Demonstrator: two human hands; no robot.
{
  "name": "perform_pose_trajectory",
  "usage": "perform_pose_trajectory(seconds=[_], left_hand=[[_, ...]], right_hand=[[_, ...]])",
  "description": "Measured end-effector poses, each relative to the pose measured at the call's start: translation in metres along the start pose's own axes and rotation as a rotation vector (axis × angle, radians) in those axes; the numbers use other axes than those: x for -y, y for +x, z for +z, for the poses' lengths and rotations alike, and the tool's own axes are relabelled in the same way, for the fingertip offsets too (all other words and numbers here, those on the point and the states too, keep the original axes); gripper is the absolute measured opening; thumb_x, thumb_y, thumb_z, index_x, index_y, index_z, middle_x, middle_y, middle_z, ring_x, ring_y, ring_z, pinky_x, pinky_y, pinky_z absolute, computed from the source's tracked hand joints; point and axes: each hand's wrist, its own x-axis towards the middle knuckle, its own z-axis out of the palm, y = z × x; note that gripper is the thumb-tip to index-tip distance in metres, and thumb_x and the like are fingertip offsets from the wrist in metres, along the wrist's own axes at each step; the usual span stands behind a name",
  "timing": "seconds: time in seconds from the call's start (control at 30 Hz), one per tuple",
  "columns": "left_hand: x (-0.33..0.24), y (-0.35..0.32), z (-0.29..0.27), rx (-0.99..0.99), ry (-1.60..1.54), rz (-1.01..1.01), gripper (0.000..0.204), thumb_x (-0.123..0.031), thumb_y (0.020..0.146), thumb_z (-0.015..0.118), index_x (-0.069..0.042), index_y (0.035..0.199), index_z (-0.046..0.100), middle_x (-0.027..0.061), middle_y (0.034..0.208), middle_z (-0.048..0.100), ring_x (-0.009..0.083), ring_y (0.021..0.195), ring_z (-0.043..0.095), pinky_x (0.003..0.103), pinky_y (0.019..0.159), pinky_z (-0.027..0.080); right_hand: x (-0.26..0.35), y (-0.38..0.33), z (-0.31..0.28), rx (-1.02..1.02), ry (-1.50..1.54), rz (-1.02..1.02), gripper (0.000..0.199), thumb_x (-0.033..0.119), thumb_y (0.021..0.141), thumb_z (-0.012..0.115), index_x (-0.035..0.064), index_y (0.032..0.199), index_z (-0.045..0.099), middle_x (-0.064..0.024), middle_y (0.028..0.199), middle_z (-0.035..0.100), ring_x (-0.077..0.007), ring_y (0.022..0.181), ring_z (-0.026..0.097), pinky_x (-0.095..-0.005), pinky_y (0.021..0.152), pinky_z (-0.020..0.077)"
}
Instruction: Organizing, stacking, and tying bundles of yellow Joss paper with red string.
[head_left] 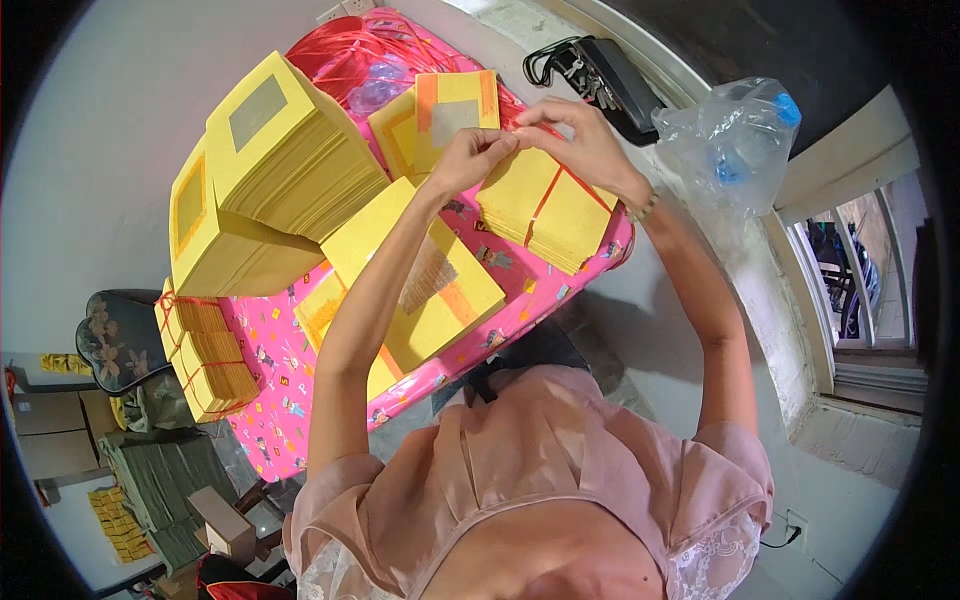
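Observation:
Both hands meet above the far edge of a yellow paper stack [508, 203] at the table's right end. Red string [541, 208] crosses the top of this stack and runs down its side. With fingertips pinched together, my left hand [466, 160] grips the string at the far edge. My right hand [588, 150] also has its thumb and fingers closed on the string there, touching the left fingertips. The knot or crossing of the string is hidden by my fingers. Beneath my left forearm lies a larger, flat stack of yellow sheets [375, 235] with grey and orange patches.
Tall yellow paper stacks [300, 165] stand at the left on a pink patterned tablecloth [270, 410]. Loose red string [335, 50] is heaped at the back. Tied yellow bundles [215, 372] sit at the left edge. A black bag [610, 85] and a clear plastic bag [725, 140] rest on the right ledge.

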Motion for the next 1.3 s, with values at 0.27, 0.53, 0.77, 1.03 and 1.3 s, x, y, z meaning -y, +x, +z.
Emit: perform_pose_trajectory(seconds=[0.27,0.53,0.77,1.03,1.3], left_hand=[[-0.001,-0.002,0.004,0.051,0.058,0.148,0.025,-0.026,0.091,0.073,-0.004,0.103,0.076,-0.0033,0.08,0.066,0.0039,0.073,0.055,0.024,0.067,0.046],[-0.001,0.001,0.012,-0.041,-0.013,0.033,0.025,-0.029,0.088,0.076,-0.008,0.1,0.079,0.0017,0.083,0.073,0.0055,0.076,0.061,0.026,0.07,0.05],[-0.009,0.002,0.016,-0.129,0.194,0.14,0.025,-0.03,0.091,0.071,-0.006,0.096,0.077,0.004,0.083,0.074,0.0092,0.079,0.065,0.029,0.074,0.051],[-0.029,0.012,0.012,0.139,-0.187,-0.053,0.021,-0.023,0.096,0.065,-0.004,0.1,0.071,0.0034,0.09,0.074,0.0071,0.083,0.065,0.024,0.081,0.05],[-0.028,0.015,-0.005,0.26,-0.273,-0.133,0.01,-0.01,0.089,0.072,-0.004,0.096,0.067,0.0036,0.091,0.072,0.0074,0.086,0.064,0.021,0.082,0.049]], right_hand=[[-0.035,0.022,0.008,0.14,-0.153,0.028,0.018,0.016,0.085,0.072,0.0017,0.096,0.073,-0.0091,0.093,0.068,-0.0197,0.09,0.064,-0.0318,0.084,0.0486],[-0.032,0.023,0.005,0.113,-0.128,-0.01,0.018,0.018,0.085,0.073,0.0022,0.094,0.074,-0.0079,0.091,0.068,-0.0181,0.088,0.063,-0.0306,0.082,0.0482],[-0.019,0.01,-0.012,0.122,-0.242,0.036,0.024,0.025,0.089,0.069,0.0024,0.097,0.071,-0.0099,0.09,0.066,-0.0241,0.086,0.064,-0.0348,0.082,0.0481],[-0.004,-0.023,-0.025,0.042,-0.607,-0.108,0.02,0.023,0.089,0.066,0.0035,0.084,0.064,-0.0117,0.087,0.061,-0.0313,0.09,0.057,-0.0404,0.081,0.0463],[0.015,-0.039,0.006,-0.06,-0.728,-0.315,0.019,0.022,0.089,0.066,0.003,0.086,0.065,-0.0074,0.094,0.059,-0.0274,0.097,0.056,-0.0382,0.086,0.0465]])
